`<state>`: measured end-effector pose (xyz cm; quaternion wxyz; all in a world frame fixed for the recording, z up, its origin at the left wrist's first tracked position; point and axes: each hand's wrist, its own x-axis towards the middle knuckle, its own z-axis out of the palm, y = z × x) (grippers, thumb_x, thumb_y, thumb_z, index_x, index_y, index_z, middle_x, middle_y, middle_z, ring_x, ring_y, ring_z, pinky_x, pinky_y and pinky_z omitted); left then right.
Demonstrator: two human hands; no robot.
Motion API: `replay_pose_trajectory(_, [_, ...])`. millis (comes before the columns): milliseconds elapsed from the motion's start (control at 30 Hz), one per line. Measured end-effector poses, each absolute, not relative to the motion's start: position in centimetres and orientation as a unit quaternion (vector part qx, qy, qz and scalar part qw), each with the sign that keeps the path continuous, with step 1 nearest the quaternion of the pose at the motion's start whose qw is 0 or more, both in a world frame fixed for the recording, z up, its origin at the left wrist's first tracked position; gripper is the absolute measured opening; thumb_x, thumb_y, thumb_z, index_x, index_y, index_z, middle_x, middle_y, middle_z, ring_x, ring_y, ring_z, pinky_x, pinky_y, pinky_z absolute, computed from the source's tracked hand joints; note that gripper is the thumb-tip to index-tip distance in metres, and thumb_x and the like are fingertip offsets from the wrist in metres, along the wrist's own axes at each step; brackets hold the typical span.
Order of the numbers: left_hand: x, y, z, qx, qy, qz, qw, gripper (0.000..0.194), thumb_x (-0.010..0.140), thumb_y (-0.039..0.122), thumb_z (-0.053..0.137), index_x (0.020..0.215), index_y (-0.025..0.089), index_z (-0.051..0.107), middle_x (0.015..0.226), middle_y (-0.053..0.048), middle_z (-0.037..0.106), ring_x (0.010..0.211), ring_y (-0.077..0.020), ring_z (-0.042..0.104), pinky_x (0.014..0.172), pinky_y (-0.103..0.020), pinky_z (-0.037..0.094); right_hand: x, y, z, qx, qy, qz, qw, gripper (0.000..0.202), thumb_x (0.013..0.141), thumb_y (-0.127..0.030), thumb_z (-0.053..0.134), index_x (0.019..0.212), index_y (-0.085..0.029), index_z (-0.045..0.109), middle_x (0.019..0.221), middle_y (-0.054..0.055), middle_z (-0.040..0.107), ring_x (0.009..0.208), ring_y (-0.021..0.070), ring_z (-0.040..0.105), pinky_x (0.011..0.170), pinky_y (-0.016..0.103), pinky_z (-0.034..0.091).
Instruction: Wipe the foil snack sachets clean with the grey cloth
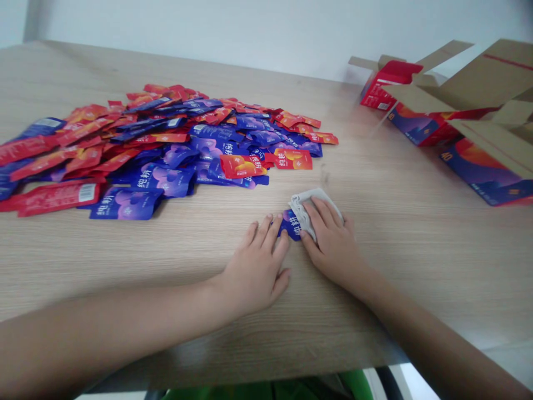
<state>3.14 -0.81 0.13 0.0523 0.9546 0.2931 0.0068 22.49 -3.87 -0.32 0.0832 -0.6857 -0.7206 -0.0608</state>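
Observation:
A blue packet [290, 225] with white lettering lies flat on the wooden table, its right part covered by a folded whitish cloth [308, 200]. My right hand [331, 239] rests on the cloth and presses it down over the packet, fingers bent around it. My left hand [260, 264] lies palm down with its fingers spread, fingertips at the packet's left edge. Left of and beyond my hands is a wide heap of red packets [292, 159] and blue packets [127, 204], loosely piled over one another.
Three open cardboard boxes stand at the right: a small red one [381, 89], a blue and red one [420, 125] and a larger blue one [487, 169], flaps raised. A pale wall [250, 33] borders the table [187, 244]. Something green [258, 391] shows below the near edge.

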Motion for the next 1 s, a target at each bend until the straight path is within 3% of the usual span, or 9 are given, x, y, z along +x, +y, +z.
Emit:
replay_pose_trajectory(500, [3.1,-0.9,0.2,0.954,0.293,0.022,0.057,0.064,0.094,0.045,0.04,0.143,0.004,0.038,0.156,-0.027,0.022,0.145,-0.041,0.019,0.114,-0.056,0.022,21.6,-4.3,0.0,-0.691,-0.714,-0.042,0.103,0.052,0.095,-0.036,0.035,0.143,-0.016,0.038,0.153,0.015,0.037,0.141,0.03,0.031,0.106,0.055,0.027])
replay_pose_trajectory(633, [3.0,-0.9,0.3,0.955,0.29,0.02,0.057,0.06,0.094,0.044,0.04,0.139,0.004,0.043,0.154,-0.026,0.03,0.145,-0.04,0.02,0.115,-0.055,0.02,20.8,-4.5,0.2,-0.643,-0.761,-0.018,0.092,0.051,0.095,-0.035,0.036,0.144,-0.019,0.038,0.155,0.012,0.035,0.142,0.0272,0.029,0.108,0.053,0.025])
replay_pose_trajectory(867, [3.2,-0.9,0.3,0.954,0.293,0.011,0.053,0.066,0.094,0.045,0.04,0.146,0.004,0.034,0.157,-0.026,0.019,0.146,-0.0406,0.018,0.114,-0.056,0.022,22.5,-3.7,-0.2,-0.718,-0.686,-0.051,0.106,0.053,0.097,-0.037,0.032,0.144,-0.015,0.037,0.153,0.017,0.036,0.141,0.0303,0.031,0.105,0.057,0.027])
replay_pose_trajectory(1000, [3.2,-0.8,0.3,0.954,0.295,0.013,0.055,0.061,0.094,0.044,0.04,0.142,0.005,0.04,0.155,-0.025,0.026,0.146,-0.0398,0.02,0.115,-0.055,0.021,21.1,-4.2,-0.1,-0.657,-0.747,-0.038,0.096,0.052,0.096,-0.035,0.034,0.144,-0.015,0.038,0.154,0.015,0.035,0.141,0.0293,0.029,0.107,0.055,0.024])
